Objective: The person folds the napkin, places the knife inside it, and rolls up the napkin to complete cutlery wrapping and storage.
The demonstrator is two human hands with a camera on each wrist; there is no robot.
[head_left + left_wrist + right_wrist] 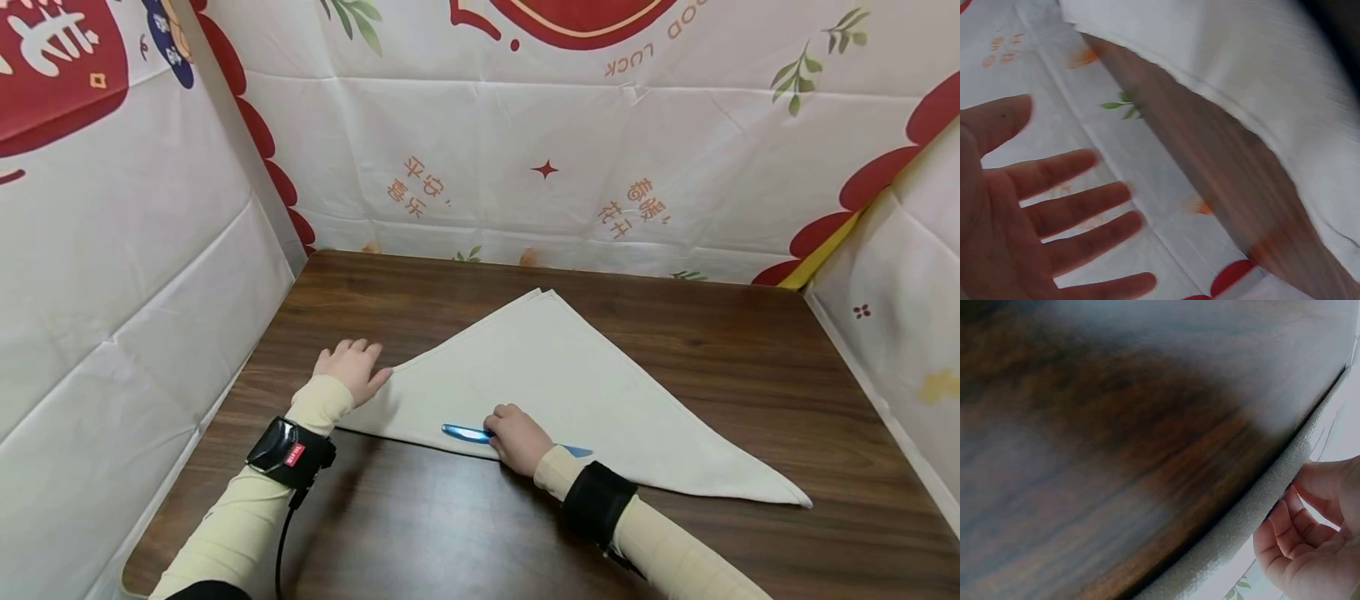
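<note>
An off-white cloth [540,375] lies on the table folded into a large triangle, its peak toward the back and its long folded edge toward me. Near that edge my right hand [519,439] pinches a slim, shiny blue table knife [467,433] around its middle, which the fingers cover. One rounded end shows to the left of the hand and a tapered end to the right. My left hand [351,371] hovers over the left corner of the cloth, palm down. Its fingers [1079,206] are straight and spread in the left wrist view, holding nothing.
The dark brown wooden table [420,533] has white printed sheets [480,158] hanging at its back and both sides. A black cable [282,550] runs down from the band on the left wrist.
</note>
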